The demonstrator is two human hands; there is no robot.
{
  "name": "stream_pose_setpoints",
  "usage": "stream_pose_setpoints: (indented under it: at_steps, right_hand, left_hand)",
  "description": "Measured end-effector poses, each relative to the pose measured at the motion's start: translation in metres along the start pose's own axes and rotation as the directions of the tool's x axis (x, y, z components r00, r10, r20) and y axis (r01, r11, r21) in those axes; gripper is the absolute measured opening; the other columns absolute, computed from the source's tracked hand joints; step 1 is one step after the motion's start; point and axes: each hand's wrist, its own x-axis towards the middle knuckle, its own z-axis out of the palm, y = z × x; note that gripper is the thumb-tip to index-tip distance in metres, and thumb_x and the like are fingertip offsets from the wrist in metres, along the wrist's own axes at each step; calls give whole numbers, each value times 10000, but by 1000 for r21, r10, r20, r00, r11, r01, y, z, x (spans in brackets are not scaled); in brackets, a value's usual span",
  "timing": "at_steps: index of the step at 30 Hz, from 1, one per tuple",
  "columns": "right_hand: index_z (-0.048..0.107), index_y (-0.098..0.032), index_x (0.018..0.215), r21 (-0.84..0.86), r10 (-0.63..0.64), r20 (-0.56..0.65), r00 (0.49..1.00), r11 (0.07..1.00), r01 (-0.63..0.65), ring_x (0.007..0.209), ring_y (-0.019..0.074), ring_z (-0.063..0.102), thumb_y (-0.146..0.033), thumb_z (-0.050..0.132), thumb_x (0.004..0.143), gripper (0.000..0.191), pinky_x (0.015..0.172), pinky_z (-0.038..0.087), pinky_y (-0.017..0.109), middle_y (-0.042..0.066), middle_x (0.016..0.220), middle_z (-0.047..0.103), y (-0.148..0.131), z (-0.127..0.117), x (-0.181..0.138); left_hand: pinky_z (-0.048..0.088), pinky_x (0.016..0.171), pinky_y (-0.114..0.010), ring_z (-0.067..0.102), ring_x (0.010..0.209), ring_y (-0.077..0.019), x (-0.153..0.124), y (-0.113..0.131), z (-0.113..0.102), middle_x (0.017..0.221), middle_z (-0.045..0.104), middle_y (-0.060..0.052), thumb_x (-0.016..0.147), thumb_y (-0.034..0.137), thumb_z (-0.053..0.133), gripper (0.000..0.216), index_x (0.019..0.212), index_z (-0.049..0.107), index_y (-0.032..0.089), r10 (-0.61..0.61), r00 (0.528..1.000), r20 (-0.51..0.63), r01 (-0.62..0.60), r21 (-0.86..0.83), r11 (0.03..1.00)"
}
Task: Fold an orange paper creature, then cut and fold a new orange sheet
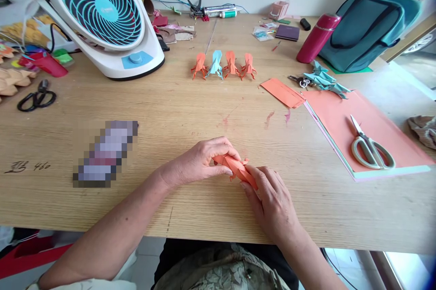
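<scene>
Both hands meet at the near middle of the wooden table [211, 112] on a folded orange paper piece [237, 168]. My left hand [200, 160] pinches its left end, fingers curled over it. Fingers pressed together, my right hand [270, 199] grips the right end from below. Farther back stand finished folded paper figures in a row: three orange ones [231, 64] and a light blue one [215, 63].
A white and teal fan [102, 12] stands back left, black scissors [37, 98] beside it. At right lie orange paper sheets [361, 131] with grey scissors [371, 147], a teal paper figure [325, 80], a red bottle [316, 37] and a teal bag [371, 26].
</scene>
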Motion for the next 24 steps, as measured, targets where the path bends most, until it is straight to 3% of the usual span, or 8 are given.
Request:
stream_pose_setpoints:
  at_steps: [4,9,20,24]
  right_hand:
    - [481,-207,1215,74,36,-57,998,997,-31,877,214,593,-221,514,964,254,759,486,352,81,994,625,0,-1,-2]
    - [509,-196,1201,106,-13,-93,996,994,23,849,198,593,-159,545,941,265,747,485,334,72,962,638,0,-3,-3]
    - [530,-164,1165,34,-46,-83,995,998,49,796,201,563,-164,598,915,259,740,426,362,66,905,656,0,-4,1]
    - [516,-139,1203,23,-73,-66,995,997,75,812,209,549,-151,574,924,286,740,416,371,88,936,653,1,-4,1]
  left_hand:
    - [442,845,-256,583,944,-165,1,-1,-1,990,608,-38,863,207,642,186,1049,651,203,33,999,17,-33,6,999]
    - [444,829,-257,572,934,-157,0,2,0,980,592,-38,901,219,595,150,1045,621,186,57,998,34,-58,20,998]
    - [446,867,-274,555,943,-159,-2,7,0,1007,552,-54,931,205,543,174,1097,584,177,98,992,81,-110,163,981]
    - [444,886,-286,550,950,-169,-3,6,1,1013,547,-67,949,277,519,203,1117,575,178,137,987,80,-148,158,976]
